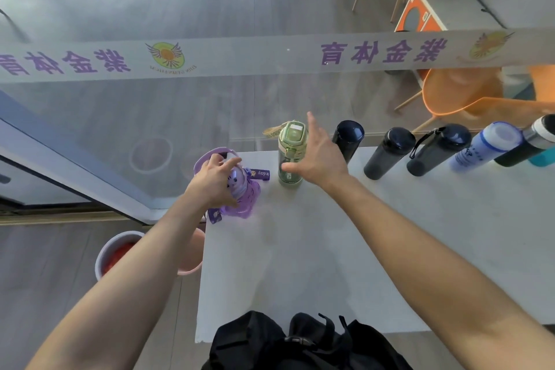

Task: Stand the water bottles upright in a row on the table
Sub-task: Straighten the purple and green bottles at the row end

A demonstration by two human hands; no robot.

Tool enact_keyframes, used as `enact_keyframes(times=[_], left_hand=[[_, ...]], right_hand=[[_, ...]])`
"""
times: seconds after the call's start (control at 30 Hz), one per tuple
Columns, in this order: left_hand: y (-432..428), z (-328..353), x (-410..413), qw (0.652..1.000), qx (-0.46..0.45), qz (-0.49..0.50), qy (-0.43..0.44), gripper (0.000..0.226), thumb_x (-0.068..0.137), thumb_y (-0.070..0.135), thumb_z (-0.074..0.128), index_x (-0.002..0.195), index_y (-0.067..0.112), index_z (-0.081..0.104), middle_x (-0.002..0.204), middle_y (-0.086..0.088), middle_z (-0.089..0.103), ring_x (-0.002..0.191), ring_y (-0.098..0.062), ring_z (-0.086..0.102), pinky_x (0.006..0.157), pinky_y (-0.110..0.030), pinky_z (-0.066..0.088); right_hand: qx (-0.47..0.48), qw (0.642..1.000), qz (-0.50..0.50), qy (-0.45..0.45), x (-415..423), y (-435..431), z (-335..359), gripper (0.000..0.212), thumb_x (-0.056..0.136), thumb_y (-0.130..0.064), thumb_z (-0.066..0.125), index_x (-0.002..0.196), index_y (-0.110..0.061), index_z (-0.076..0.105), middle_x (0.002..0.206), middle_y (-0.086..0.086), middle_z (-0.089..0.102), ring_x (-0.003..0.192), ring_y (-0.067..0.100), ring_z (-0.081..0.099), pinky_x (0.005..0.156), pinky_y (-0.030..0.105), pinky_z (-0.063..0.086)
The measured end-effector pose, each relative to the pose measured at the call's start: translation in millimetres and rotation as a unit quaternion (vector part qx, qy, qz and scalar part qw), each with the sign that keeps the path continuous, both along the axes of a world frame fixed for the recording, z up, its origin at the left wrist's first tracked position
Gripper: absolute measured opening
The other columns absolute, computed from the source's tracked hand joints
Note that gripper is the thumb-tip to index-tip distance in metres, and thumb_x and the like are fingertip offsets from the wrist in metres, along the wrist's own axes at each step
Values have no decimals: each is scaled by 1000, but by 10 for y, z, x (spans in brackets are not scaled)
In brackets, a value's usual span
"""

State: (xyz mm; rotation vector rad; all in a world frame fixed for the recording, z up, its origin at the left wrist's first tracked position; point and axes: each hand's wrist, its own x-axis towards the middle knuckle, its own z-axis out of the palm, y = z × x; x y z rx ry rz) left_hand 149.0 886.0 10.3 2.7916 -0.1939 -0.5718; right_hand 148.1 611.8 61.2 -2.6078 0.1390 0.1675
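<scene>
- Left hand curls over the top of the purple bottle and grips it from above. This looks like a hold for setting it down upright at the open end of the line.
- Right hand is spread wide and holds nothing. Its thumb lies across the side of the green bottle, which stands upright between the two hands; contact unclear.
- Row of dark and blue bottles stands to the right of the right hand, along the far edge of the table.
- The purple bottle sits near the table's left far corner, and the edge drops off just beyond the left hand. Judgement: little slack there, so shift it toward the green bottle.
- Bare tabletop lies under both forearms, with a black bag at the near edge.
- Two buckets stand on the floor below the left forearm.
</scene>
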Motion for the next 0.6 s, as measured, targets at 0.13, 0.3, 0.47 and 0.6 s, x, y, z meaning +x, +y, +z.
enact_keyframes(times=[0.13, 0.3, 0.47, 0.6], left_hand=[[-57, 16, -28, 997, 2, 67, -26, 132, 47, 84, 75, 162, 33, 34, 149, -2, 46, 135, -30, 52, 99, -49, 57], [-83, 22, 57, 999, 6, 37, -29, 114, 56, 58, 90, 155, 22, 45, 143, -5, 53, 118, -28, 60, 92, -44, 59], [-100, 67, 284, 998, -8, -65, -20, 108, 58, 36, 93, 156, 27, 48, 150, 0, 51, 134, -29, 53, 103, -43, 56], [-187, 60, 372, 986, 94, -117, -67, 108, 67, 48, 92, 161, 39, 41, 163, 0, 40, 153, -32, 35, 122, -51, 37]], right_hand=[[-61, 996, -18, 60, -509, -149, -312, 75, 85, -49, 79, 144, -14, 51, 138, 12, 56, 118, 37, 66, 93, 41, 53], [-123, 952, 98, 263, -844, -50, -850, 60, 87, -50, 73, 137, -18, 63, 136, 8, 66, 119, 30, 66, 99, 41, 57], [-117, 932, 147, 309, -971, 61, -1071, 59, 94, -43, 70, 145, -18, 58, 142, 6, 63, 125, 30, 63, 101, 41, 55], [-109, 935, 149, 301, -941, 96, -1123, 58, 94, -43, 68, 146, -18, 57, 142, 8, 63, 123, 31, 64, 99, 41, 55]])
